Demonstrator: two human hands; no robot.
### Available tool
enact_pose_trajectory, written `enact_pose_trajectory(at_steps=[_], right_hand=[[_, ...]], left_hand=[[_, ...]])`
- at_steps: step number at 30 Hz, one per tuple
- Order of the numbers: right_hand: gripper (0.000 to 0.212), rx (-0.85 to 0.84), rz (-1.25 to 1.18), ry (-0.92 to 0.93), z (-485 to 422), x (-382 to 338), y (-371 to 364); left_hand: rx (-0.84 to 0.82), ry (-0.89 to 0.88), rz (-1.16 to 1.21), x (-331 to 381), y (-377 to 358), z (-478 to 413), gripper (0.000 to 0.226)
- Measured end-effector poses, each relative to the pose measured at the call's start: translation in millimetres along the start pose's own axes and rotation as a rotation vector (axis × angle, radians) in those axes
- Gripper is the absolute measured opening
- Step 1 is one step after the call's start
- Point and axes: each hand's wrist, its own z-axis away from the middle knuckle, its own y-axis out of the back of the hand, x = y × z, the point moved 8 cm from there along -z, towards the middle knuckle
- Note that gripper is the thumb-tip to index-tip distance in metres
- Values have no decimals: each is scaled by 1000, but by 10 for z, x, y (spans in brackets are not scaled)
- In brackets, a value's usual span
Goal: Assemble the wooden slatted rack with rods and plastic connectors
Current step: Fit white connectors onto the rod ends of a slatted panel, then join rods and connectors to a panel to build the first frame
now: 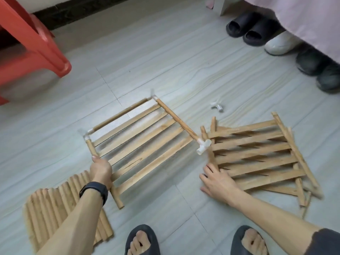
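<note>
Left hand [100, 170] grips side rod [90, 146]; right hand [219, 179] spread flat at slat panel [257, 153] edge; connector [203, 145] just beyond my fingertips [208, 166]

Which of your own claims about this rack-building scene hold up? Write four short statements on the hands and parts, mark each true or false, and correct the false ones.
1. The left hand grips a rod of the partly built frame. True.
2. A loose white connector lies on the floor, apart from the frame. True.
3. The right hand is picking up that connector. False: it rests with straight fingers on the stack of slatted panels.
4. The bundle of spare rods lies to the right of the panels. False: it lies at the left, beneath the left forearm.
</note>
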Motion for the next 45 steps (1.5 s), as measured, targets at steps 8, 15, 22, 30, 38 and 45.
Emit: enact_pose_trajectory(at_steps=[8,15,22,30,38,45], right_hand=[[20,-178,-114,-273,475,1003,-369],[30,-332,-206,-522,206,1364,-90],[47,-316,-294,-588,-256,1519,123],[50,-121,-363,-597,-609,1341,398],[72,-103,-401,-704,-1222,1970,814],[55,-23,-478,-716,-1589,2248,366]], left_hand=[[-121,-217,-107,136,-619,57,71],[-195,-292,-68,299,-937,-7,57],[-369,-511,-123,647,-1018,183,44],[-327,-645,-338,157,-595,136,29],[-389,-771,-615,105,-789,337,60],[-323,-766,-660,40,-899,373,52]])
